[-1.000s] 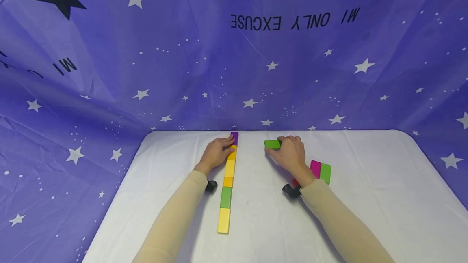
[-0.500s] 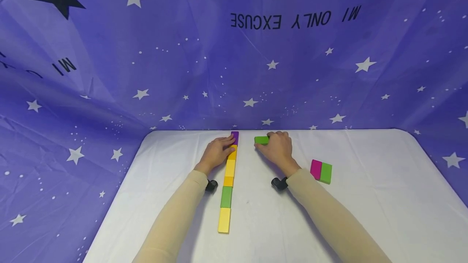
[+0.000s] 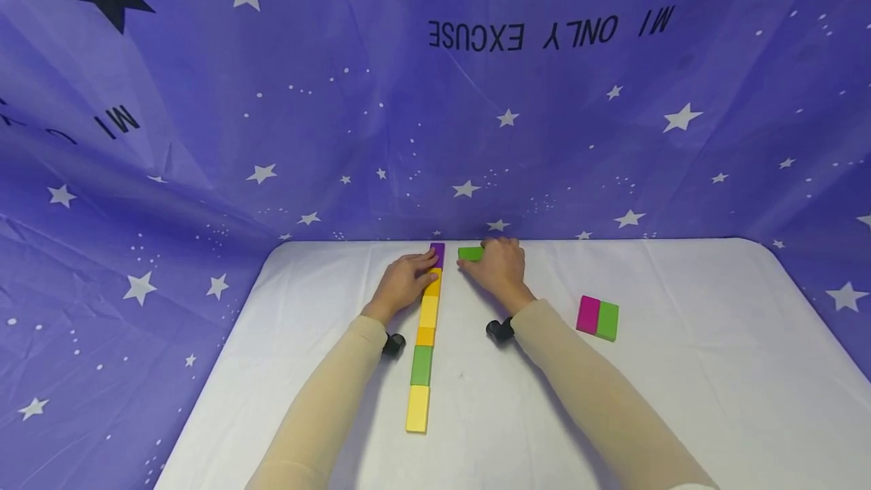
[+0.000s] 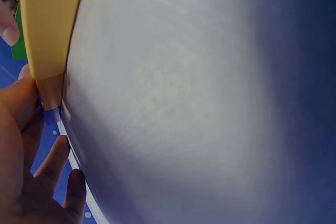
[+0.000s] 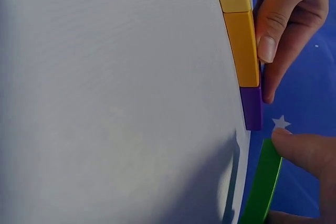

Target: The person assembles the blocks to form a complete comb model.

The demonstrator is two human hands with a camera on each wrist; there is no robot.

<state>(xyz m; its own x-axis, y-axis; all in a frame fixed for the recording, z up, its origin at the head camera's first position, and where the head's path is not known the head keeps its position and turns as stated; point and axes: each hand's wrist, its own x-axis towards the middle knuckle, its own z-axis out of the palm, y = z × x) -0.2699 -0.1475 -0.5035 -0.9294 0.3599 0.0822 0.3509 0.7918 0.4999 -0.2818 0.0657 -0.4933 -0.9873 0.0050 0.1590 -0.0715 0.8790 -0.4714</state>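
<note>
A straight row of blocks runs along the table: purple (image 3: 438,255), orange (image 3: 432,283), yellow (image 3: 429,311), small orange (image 3: 425,336), green (image 3: 421,365) and pale yellow (image 3: 418,408) at the near end. My left hand (image 3: 401,284) rests at the far end of the row, thumb and fingers touching the orange and purple blocks with little bend. Between thumb and fingers my right hand (image 3: 500,267) pinches a bright green block (image 5: 264,182). That block is just right of the purple one, with a gap between them. Its right end is hidden by my fingers.
To the right, a magenta block (image 3: 588,314) and a light green block (image 3: 608,320) lie side by side, touching. White cloth covers the table (image 3: 680,399). A purple star-printed curtain (image 3: 435,134) stands behind its far edge.
My right hand has moved left and slightly away from me, bringing the bright green block closer to the purple end of the row. The left hand and the row have stayed put.
</note>
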